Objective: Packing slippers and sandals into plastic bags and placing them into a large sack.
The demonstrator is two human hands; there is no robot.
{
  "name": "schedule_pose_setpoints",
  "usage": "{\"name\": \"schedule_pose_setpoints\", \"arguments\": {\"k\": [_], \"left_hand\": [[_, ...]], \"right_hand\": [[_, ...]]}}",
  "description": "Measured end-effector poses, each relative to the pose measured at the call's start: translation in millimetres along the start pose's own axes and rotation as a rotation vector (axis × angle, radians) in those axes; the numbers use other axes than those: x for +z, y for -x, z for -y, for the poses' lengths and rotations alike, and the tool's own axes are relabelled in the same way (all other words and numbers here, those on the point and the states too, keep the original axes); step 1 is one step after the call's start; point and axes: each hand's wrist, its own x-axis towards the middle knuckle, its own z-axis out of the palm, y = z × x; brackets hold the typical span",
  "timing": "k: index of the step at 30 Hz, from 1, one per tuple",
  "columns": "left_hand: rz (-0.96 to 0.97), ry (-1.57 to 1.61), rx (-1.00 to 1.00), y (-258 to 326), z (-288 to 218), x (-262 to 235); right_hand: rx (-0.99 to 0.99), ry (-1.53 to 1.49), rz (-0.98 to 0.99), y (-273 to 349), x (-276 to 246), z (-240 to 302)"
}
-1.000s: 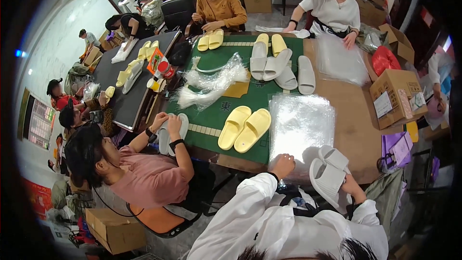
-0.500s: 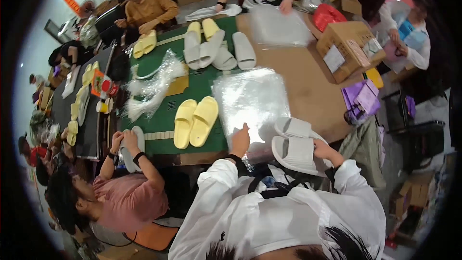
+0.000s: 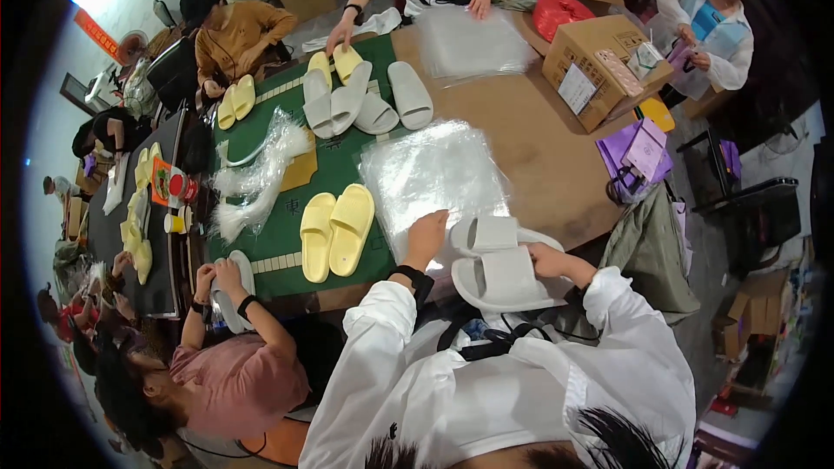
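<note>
- Grey slide sandals (image 3: 497, 262): a pair, smooth moulded foam with a broad strap band and rounded soles; stacked one partly over the other at the near edge of the tabletop (image 3: 539, 156), long axes running roughly left to right along that edge.
- Right hand (image 3: 546, 259): curled around the right end of the grey pair, gripping it.
- Left hand (image 3: 427, 234): fingers bent and pressed down on the near edge of the plastic bags, just beside the left end of the grey pair.
- Plastic bags (image 3: 432, 172): flat stack of clear, glossy, crinkled film, roughly square, lying where the brown tabletop meets the green mat.
- Green mat (image 3: 287, 208): felt-like cover over the left part of the tabletop.
- Yellow slide sandals (image 3: 337, 231): matte foam pair, side by side on the mat, long axes running from near edge to far edge.
</note>
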Motion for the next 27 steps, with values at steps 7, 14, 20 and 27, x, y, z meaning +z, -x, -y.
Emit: {"name": "schedule_pose_setpoints", "arguments": {"k": [7,14,20,27], "left_hand": [[0.041,-0.383,0.398,-3.3,-37.3,-7.8],[0.082,-0.418,0.474,14.3,-56.6,-14.3],[0.11,-0.365,0.475,25.4,-78.9,-9.6],[-0.033,-0.265,0.521,20.6,-90.1,-13.7]], "right_hand": [[-0.111,0.803,-0.361,-22.1,13.5,10.8],[-0.154,0.938,-0.583,-31.7,39.5,22.2],[-0.166,1.018,-0.712,-56.4,41.6,2.8],[-0.14,1.061,-0.776,-69.9,38.0,26.2]]}}
